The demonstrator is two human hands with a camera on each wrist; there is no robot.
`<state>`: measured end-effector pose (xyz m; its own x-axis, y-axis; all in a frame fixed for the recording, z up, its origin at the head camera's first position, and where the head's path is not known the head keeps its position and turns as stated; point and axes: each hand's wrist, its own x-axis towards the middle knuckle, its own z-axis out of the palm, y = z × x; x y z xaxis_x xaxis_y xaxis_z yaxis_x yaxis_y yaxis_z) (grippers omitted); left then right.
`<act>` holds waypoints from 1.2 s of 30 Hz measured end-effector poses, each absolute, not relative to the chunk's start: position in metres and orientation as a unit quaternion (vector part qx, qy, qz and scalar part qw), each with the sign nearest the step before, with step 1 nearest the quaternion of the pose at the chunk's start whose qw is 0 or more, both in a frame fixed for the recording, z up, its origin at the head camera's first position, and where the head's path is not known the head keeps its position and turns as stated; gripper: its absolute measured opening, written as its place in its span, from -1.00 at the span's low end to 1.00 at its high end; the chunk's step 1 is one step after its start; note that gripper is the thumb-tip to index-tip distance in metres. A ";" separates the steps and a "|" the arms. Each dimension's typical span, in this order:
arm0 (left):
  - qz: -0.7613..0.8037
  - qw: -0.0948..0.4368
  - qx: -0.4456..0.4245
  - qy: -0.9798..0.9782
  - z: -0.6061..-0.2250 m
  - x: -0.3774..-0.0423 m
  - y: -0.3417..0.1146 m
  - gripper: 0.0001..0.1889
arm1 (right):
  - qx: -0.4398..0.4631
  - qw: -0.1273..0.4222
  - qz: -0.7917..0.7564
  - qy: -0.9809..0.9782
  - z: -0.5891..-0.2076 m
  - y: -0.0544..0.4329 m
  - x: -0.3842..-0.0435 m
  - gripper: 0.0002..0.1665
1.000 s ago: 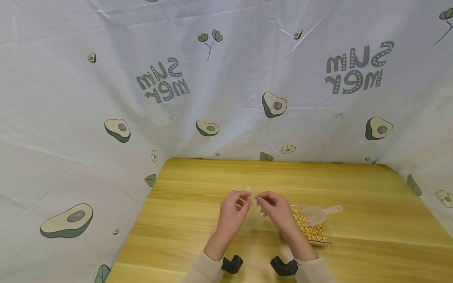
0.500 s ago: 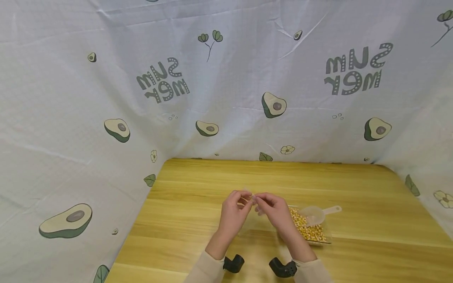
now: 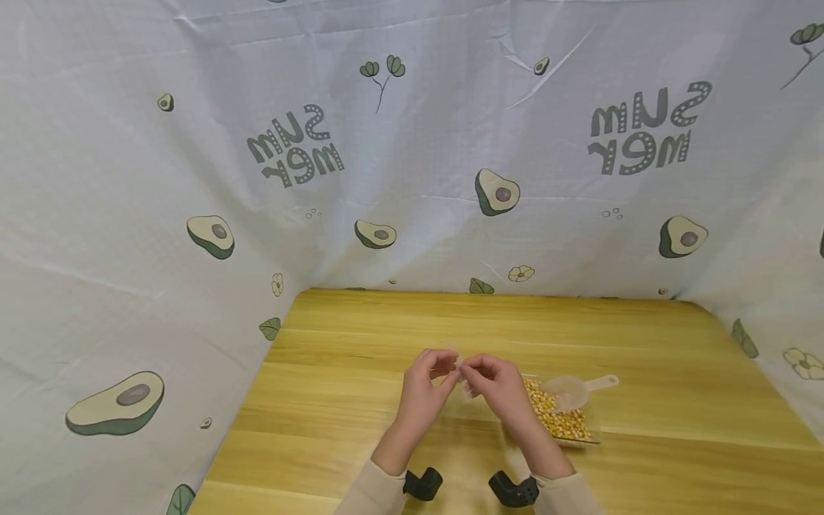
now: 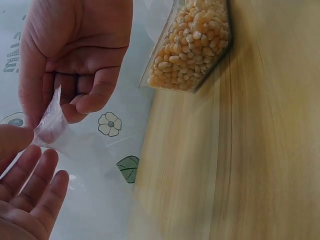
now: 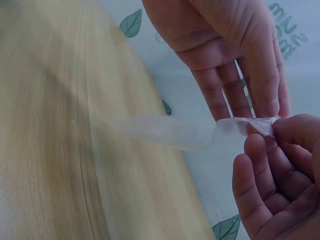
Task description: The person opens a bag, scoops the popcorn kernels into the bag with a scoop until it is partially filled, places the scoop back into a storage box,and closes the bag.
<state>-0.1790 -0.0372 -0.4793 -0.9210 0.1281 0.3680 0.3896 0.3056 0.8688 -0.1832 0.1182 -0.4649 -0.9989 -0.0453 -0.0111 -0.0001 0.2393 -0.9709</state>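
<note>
A thin, clear plastic bag (image 5: 165, 131) stretches out from between my two hands, its upper part bunched at the fingertips. My right hand (image 3: 505, 390) pinches the gathered plastic between thumb and forefinger, its other fingers curled in the right wrist view. From the other side, my left hand (image 3: 421, 386) holds the bag's edge with the thumb and fingertips, the remaining fingers fairly straight. Fingertips of both hands nearly meet above the table. In the left wrist view a crumpled part of the bag (image 4: 52, 122) shows between the hands. The bag's exact outline is hard to see.
Just right of my right forearm stands a clear container of corn kernels (image 3: 566, 428). A translucent scoop (image 3: 573, 392) lies on the kernels, handle pointing right. The wooden table (image 3: 347, 357) is backed by a white avocado-print cloth (image 3: 425, 143).
My hands have drawn together, so the gap between their fingertips has closed over the plastic bag. The container and scoop have stayed put.
</note>
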 end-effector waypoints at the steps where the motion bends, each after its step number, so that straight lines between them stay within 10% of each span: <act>1: -0.568 0.114 -0.163 -0.799 -0.479 -0.179 -0.037 -0.74 | -0.015 0.018 -0.616 0.787 -0.465 0.118 -0.183 -0.75; 24: -0.564 0.134 -0.153 -0.801 -0.485 -0.175 -0.035 -0.81 | -0.010 0.019 -0.620 0.784 -0.468 0.118 -0.184 -0.80; 36: -0.668 0.037 -0.072 -0.740 -0.483 -0.175 -0.035 -0.80 | -0.046 0.058 -0.619 0.782 -0.472 0.120 -0.183 -0.79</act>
<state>-0.1748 -0.0354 -0.4831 -0.9868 0.0567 0.1520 0.1569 0.0967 0.9829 -0.1831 0.1200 -0.4720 -0.9891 -0.1432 -0.0336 -0.0001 0.2295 -0.9733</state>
